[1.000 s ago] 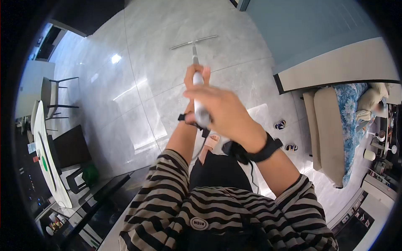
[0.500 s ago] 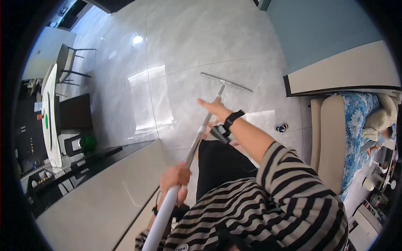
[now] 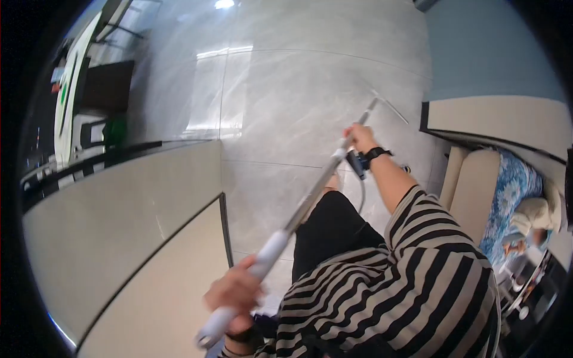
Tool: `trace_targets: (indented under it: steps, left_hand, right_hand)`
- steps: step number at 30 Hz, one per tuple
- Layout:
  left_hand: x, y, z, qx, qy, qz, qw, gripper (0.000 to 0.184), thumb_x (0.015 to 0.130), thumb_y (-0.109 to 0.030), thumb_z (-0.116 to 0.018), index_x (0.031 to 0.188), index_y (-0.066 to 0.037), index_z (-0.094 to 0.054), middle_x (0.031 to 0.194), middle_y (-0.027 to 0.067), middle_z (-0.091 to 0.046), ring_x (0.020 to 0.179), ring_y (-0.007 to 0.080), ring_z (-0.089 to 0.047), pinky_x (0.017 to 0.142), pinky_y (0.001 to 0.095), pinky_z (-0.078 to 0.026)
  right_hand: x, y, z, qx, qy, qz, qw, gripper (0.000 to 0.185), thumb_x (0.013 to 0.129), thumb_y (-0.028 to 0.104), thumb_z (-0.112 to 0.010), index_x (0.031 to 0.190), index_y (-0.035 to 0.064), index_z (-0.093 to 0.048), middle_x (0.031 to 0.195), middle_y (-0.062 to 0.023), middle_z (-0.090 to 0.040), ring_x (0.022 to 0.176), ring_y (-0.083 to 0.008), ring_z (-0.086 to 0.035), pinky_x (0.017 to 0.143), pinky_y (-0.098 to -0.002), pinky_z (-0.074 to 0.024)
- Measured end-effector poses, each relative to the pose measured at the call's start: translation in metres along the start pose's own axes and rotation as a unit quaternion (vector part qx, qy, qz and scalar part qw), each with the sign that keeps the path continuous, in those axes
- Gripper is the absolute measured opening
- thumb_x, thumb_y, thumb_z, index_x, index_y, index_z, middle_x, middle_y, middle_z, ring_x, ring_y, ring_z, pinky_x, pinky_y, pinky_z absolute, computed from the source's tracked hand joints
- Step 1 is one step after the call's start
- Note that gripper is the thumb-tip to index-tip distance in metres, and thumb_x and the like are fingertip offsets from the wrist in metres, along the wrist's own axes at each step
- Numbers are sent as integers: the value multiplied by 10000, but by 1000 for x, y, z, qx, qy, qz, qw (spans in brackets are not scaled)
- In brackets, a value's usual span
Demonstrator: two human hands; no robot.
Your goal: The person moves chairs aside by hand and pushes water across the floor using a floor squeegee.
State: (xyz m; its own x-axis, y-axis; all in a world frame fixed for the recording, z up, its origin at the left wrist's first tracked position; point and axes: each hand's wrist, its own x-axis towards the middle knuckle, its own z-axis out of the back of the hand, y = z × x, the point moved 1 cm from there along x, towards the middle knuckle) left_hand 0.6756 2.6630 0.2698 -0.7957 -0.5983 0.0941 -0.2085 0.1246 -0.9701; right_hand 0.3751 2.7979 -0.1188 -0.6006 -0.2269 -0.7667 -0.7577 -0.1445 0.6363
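Floor wiper [image 3: 311, 195] in both my hands, its thin bar [image 3: 394, 110] out over the shiny grey floor [image 3: 286, 107].
My left hand [image 3: 234, 292] looks blurry, and it is wrapped around the white handle [image 3: 271, 253], close to the near end. My right hand [image 3: 361, 137] is curled around the stick farther along, nearer the bar. The stick slants past my black trousers [image 3: 328, 230]. Off to my right is a couch [image 3: 471, 197].

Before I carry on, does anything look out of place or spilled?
Nothing clearly stands out. The bright patches on the tiled floor look like reflected light rather than spills, and the squeegee shaft looks straight; its blurred head can't be checked closely.
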Motion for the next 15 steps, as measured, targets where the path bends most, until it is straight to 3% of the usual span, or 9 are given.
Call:
trace_targets:
  steps: [1, 2, 4, 6, 9, 10, 11, 12, 15]
  left_hand:
    - [5, 15, -1, 34, 55, 44, 997, 361, 785, -358, -675, 643, -107, -458, 603, -13, -479, 678, 181, -539, 993, 509, -331]
    - [9, 30, -1, 68, 110, 91, 987, 358, 789, -349, -674, 633, -94, -478, 601, -4, -505, 677, 193, -552, 985, 518, -334]
    - [9, 58, 4, 57, 195, 47, 978, 273, 755, -181, -700, 634, -42, -498, 615, 56, -525, 697, 243, -582, 974, 503, -360]
    - [-8, 60, 14, 51, 184, 55, 980, 260, 739, -121, -699, 619, -39, -484, 627, 63, -530, 677, 253, -572, 967, 495, -367]
    - [-55, 49, 31, 54, 129, 67, 988, 282, 741, -126, -699, 593, -40, -474, 609, 60, -526, 661, 250, -570, 953, 489, -373]
    - [-89, 35, 47, 46, 97, 69, 992, 274, 733, -125, -702, 589, -45, -483, 587, 61, -526, 628, 242, -568, 945, 494, -370]
    - [-116, 22, 56, 57, 68, 75, 993, 272, 722, -122, -706, 580, -47, -487, 572, 61, -526, 603, 238, -564, 943, 498, -367]
    - [-143, 10, 62, 68, 38, 79, 994, 270, 711, -120, -710, 572, -49, -490, 557, 62, -526, 578, 235, -560, 940, 502, -365]
    - [-228, -27, 95, 74, -2, 61, 995, 278, 669, -113, -726, 526, -55, -495, 510, 60, -514, 526, 229, -554, 907, 480, -378]
  right_hand:
    - [12, 6, 7, 91, -77, -41, 992, 143, 797, 96, -493, 778, -32, -554, 689, -135, -569, 630, -242, -595, 512, -355, -461]
    - [22, 11, 18, 25, -101, -64, 993, 141, 809, 97, -496, 834, -38, -526, 720, -144, -561, 628, -254, -598, 530, -364, -484]
    - [35, 11, 27, -167, -76, -93, 979, 160, 815, 123, -494, 770, -30, -501, 654, -153, -541, 562, -252, -585, 418, -347, -458]
    - [47, -11, 25, -227, -40, -108, 967, 168, 822, 125, -484, 780, -36, -508, 631, -159, -532, 522, -255, -572, 374, -341, -432]
    - [39, -59, 11, -241, 11, -140, 960, 140, 747, 113, -576, 770, -24, -558, 630, -186, -570, 509, -290, -576, 412, -367, -455]
    - [26, -78, 1, -536, 149, 86, 827, 137, 632, 126, -648, 694, 19, -588, 658, -184, -590, 565, -317, -591, 489, -370, -481]
    - [11, -101, -9, -733, 261, 301, 551, 162, 518, 138, -719, 618, 62, -618, 687, -183, -611, 620, -345, -606, 566, -372, -506]
    - [-8, -125, -19, -730, 296, 363, 498, 168, 536, 175, -720, 620, 67, -622, 678, -173, -613, 625, -342, -609, 567, -382, -505]
    - [-75, -193, -61, -689, 374, 423, 454, 224, 590, 284, -724, 624, 82, -633, 652, -144, -619, 642, -335, -620, 569, -412, -504]
